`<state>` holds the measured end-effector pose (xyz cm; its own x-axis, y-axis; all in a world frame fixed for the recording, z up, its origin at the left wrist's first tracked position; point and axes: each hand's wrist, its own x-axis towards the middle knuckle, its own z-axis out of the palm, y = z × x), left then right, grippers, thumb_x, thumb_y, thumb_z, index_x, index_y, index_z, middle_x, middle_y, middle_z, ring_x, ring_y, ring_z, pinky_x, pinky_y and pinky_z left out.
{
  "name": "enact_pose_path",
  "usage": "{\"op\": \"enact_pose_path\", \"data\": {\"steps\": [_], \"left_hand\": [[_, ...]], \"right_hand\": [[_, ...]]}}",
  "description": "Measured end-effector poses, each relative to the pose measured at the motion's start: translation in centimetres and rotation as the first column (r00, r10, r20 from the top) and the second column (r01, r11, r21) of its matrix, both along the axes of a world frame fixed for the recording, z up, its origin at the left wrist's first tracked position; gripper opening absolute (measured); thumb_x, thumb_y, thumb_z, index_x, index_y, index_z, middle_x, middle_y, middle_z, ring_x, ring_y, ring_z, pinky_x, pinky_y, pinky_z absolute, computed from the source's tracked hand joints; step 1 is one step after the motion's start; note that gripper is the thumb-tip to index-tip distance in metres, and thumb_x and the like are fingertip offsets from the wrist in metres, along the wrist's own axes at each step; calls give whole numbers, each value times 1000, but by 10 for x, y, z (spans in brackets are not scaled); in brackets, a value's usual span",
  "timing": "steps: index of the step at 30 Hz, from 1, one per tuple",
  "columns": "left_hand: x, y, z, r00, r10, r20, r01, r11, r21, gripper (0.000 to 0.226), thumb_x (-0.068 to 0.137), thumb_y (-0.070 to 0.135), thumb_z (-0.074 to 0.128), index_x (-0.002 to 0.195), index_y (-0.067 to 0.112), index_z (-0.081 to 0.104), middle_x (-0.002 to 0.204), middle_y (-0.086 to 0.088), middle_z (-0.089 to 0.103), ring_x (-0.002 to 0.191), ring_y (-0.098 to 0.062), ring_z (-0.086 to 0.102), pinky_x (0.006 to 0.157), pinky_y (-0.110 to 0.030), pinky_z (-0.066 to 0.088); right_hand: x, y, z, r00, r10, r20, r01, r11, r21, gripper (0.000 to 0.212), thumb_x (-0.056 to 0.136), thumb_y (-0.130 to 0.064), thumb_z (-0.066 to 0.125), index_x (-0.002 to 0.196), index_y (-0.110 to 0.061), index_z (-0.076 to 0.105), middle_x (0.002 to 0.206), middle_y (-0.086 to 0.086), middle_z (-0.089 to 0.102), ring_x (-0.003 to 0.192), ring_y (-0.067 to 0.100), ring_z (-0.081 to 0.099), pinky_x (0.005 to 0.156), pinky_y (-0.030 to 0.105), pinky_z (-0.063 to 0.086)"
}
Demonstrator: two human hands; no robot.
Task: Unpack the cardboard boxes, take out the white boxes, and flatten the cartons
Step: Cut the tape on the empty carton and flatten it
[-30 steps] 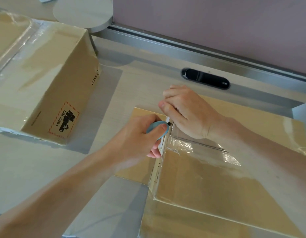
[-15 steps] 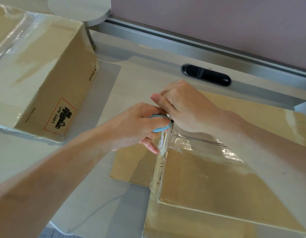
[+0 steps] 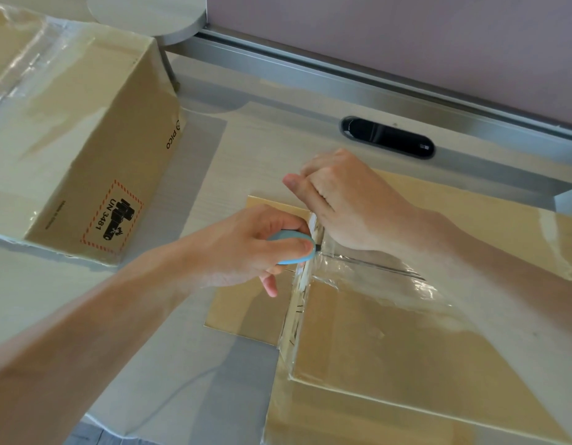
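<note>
A pale wood-grain table (image 3: 262, 149) fills the frame. The taped carton (image 3: 390, 342) occupies the lower right, one flap (image 3: 246, 313) lying flat on the table at centre. A second carton (image 3: 69, 149), sealed with clear tape and labelled UN 3481, sits in the upper left, well apart. The right hand (image 3: 352, 203) rests on the taped carton's far left corner, fingers curled under; whether they pinch anything cannot be told. The left hand (image 3: 246, 252), at centre, grips a blue cutter (image 3: 292, 248), fingers wrapped round it, tip at the carton's taped edge.
</note>
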<state>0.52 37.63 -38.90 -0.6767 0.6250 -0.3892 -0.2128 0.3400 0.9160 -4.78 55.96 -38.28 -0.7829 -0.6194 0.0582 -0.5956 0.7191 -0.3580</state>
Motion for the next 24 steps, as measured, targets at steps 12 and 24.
{"op": "enact_pose_path", "data": {"steps": [12, 24], "left_hand": [[19, 4, -2, 982, 188, 5, -189, 982, 6, 33, 93, 29, 56, 73, 3, 56, 55, 12, 31, 46, -11, 36, 56, -34, 54], [53, 19, 2, 886, 454, -96, -462, 883, -83, 30, 102, 23, 54, 80, 3, 61, 50, 10, 32, 38, -4, 40, 55, -41, 63]], "right_hand": [[-2, -6, -2, 998, -55, -14, 55, 998, 2, 60, 109, -44, 24, 56, -18, 36, 59, -3, 38, 59, 20, 44, 92, 47, 47], [-2, -8, 0, 997, -78, 9, 78, 996, -31, 61, 109, -43, 28, 58, -11, 36, 57, 0, 35, 59, 26, 44, 77, 49, 45]]}}
